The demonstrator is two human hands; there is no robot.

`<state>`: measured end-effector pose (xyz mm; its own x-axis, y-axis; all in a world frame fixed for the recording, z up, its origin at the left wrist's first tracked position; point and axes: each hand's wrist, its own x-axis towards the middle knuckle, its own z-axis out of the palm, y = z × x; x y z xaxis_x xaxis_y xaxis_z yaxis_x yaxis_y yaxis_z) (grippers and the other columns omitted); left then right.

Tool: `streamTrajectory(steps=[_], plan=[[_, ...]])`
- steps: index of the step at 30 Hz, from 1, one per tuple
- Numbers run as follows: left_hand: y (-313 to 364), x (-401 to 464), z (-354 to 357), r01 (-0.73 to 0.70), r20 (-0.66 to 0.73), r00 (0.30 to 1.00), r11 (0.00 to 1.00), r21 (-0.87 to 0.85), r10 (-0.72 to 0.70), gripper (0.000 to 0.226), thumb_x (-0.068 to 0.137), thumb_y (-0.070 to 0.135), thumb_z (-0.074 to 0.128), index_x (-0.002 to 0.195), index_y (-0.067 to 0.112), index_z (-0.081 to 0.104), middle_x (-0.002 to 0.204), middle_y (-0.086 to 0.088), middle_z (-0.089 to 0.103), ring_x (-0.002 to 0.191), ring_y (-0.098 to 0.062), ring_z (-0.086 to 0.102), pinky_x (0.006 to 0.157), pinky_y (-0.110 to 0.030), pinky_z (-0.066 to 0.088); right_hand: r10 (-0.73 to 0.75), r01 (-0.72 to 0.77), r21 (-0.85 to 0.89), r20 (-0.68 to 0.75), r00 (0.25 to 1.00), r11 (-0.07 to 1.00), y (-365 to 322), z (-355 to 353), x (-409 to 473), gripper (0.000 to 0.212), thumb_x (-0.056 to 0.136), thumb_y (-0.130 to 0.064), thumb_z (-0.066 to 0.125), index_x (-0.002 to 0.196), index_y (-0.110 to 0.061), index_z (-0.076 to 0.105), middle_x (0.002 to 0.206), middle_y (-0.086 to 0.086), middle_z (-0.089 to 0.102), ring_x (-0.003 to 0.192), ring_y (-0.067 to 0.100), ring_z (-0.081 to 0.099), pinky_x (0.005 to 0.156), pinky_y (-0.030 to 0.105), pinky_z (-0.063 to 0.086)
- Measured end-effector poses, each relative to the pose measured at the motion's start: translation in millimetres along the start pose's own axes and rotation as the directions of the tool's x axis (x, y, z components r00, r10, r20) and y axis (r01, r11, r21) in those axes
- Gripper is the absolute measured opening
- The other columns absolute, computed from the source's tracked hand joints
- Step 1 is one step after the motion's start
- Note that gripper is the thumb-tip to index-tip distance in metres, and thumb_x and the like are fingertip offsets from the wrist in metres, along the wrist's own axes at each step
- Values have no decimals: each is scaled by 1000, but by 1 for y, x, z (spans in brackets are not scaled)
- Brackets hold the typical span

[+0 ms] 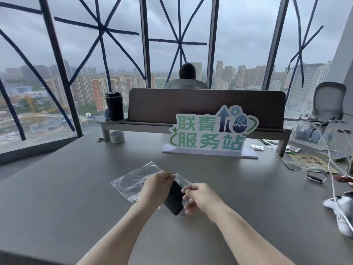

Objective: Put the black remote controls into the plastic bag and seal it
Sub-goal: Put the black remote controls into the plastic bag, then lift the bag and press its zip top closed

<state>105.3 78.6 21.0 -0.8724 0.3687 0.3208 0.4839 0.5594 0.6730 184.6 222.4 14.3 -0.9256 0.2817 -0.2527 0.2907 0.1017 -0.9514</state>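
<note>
A black remote control (174,198) stands tilted between my two hands at the middle of the grey table (66,188). It appears to sit inside a small clear plastic bag (182,181). My left hand (156,188) pinches the bag's top edge. My right hand (198,197) grips the bag's right side, fingers curled. Another clear plastic bag (131,180) lies flat on the table just left of my left hand, with something dark showing faintly through it. I cannot tell whether the held bag's mouth is sealed.
A green and white sign (210,134) stands behind the hands, in front of a brown divider (206,104). A black tumbler (114,106) and a tape roll (117,137) are at the back left. A white game controller (342,207), cables (332,169) and a wristband (316,176) crowd the right. A person (187,77) sits beyond the divider.
</note>
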Motion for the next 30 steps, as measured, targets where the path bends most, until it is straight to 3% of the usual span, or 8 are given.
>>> streamTrajectory(steps=[3,5,8,12,17,21,26,30], plan=[[-13,1,-8,32,-8,999,999,24,-32,24,87,37,52,96,26,72,94,4,76,93,-18,66,80,-28,50,-187,94,-329,-266,945,940,3,-7,10,22,90,-10,49,79,-20,65,64,-3,62,53,21,58,58,32,50],[-17,-1,-14,30,4,1000,999,20,-30,22,87,35,54,92,25,72,76,11,72,83,-17,64,72,-17,47,-239,89,-483,-258,936,871,2,-14,12,10,87,-29,59,97,-30,61,77,-8,61,70,19,60,64,31,48],[-16,-7,-18,-3,36,999,1000,18,2,18,85,31,59,95,26,74,74,16,67,78,-10,60,62,-7,36,-153,54,-568,-129,980,821,6,-10,22,39,81,-45,64,118,-40,52,93,-4,57,84,19,59,68,30,43],[-31,-12,-27,13,263,963,982,186,-62,49,70,33,69,118,39,61,99,1,68,82,-16,57,74,-25,45,-244,70,-618,-203,948,783,16,-2,38,14,86,-25,59,72,-29,62,79,-2,72,77,24,67,70,32,53],[-43,-29,-48,83,434,864,922,379,-256,64,66,18,57,126,38,49,105,0,60,53,-15,59,48,-26,52,-199,130,-273,-240,950,953,-1,-5,25,26,79,3,49,79,-15,68,59,14,65,29,16,45,34,20,35],[-32,-8,-70,302,202,935,953,-15,-293,41,71,1,40,98,22,63,80,-15,68,50,-28,66,47,-34,57,-189,215,90,-239,952,972,-41,-14,3,25,80,11,51,77,1,73,57,17,65,31,16,46,32,21,37],[27,36,-128,92,-156,974,913,-398,-166,25,78,-5,57,72,17,66,76,-11,67,46,-15,64,46,-25,55,-353,438,298,-298,887,848,-116,-29,-26,20,88,7,57,90,-1,75,59,11,70,39,13,56,36,23,50],[65,55,-162,6,-143,985,844,-537,-97,16,75,-5,67,71,11,68,69,-9,65,49,-13,61,44,-16,49,-437,530,330,-319,841,781,-161,-43,-41,14,92,2,59,93,1,72,58,7,71,40,12,63,40,21,54]])
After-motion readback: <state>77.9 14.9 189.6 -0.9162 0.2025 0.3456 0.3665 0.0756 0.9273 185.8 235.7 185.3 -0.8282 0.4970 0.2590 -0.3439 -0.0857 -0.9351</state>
